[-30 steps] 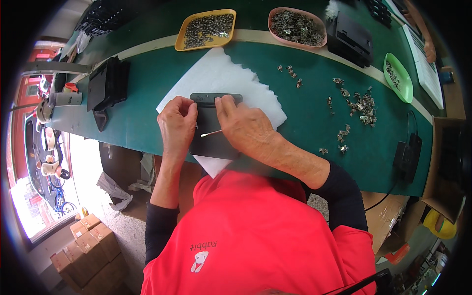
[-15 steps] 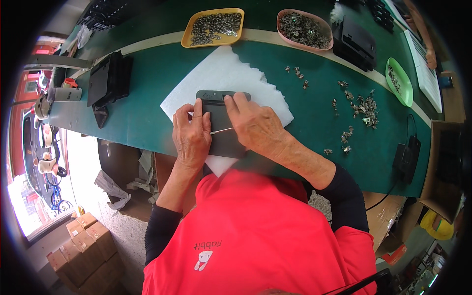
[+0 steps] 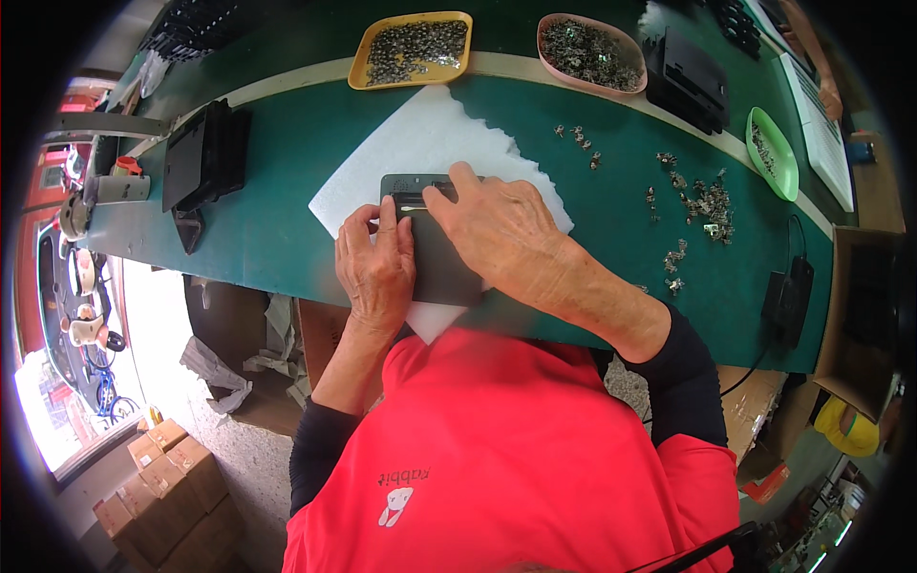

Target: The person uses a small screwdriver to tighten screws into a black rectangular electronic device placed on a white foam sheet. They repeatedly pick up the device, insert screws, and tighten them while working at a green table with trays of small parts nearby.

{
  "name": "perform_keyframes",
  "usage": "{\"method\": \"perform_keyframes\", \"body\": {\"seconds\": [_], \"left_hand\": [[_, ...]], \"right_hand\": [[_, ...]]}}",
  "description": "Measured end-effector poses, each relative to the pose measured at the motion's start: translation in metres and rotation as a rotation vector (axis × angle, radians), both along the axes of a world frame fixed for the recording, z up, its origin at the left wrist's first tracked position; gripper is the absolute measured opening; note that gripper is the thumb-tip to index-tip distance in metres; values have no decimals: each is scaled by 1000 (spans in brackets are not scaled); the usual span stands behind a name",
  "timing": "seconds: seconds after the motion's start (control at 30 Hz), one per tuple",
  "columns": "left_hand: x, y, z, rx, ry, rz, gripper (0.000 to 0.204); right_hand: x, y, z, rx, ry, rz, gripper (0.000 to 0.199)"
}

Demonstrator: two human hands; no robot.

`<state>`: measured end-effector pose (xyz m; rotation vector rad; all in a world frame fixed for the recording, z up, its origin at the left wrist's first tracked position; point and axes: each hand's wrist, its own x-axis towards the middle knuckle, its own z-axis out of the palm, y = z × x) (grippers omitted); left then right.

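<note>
Dk-grey panel (image 3: 444, 272) under R fingers (image 3: 464, 181), L fingers (image 3: 386, 215) at its L edge; grip: can't tell, both.

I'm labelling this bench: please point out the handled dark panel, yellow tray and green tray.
Handled dark panel (image 3: 447, 272), head view: its plain lower surface.
Yellow tray (image 3: 443, 72), head view: bare bottom, lower right.
Green tray (image 3: 782, 159), head view: bare bottom.

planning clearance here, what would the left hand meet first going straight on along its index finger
The left hand would probably meet the far end of the dark grey panel, passing just left of the white-tipped stick; whether it would touch or skim above is unclear.
</note>
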<state>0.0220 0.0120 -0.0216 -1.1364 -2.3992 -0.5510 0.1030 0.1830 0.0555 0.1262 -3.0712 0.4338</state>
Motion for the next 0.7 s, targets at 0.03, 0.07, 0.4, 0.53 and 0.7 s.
{"method": "perform_keyframes", "body": {"seconds": [0.03,0.07,0.4,0.53,0.7], "left_hand": [[0,0,-1,6,3,2,35],[0,1,-1,10,9,1,35],[-1,0,5,15,-22,-19,33],[-2,1,1,106,-143,-21,32],[-3,2,0,122,-148,-35,32]], "right_hand": [[-1,-1,1,89,0,29,14],[-1,-3,0,138,34,14,12],[-19,-13,-22,88,138,31,16],[-22,-14,-27,144,157,46,14],[-24,-16,-38,60,217,26,9]]}}
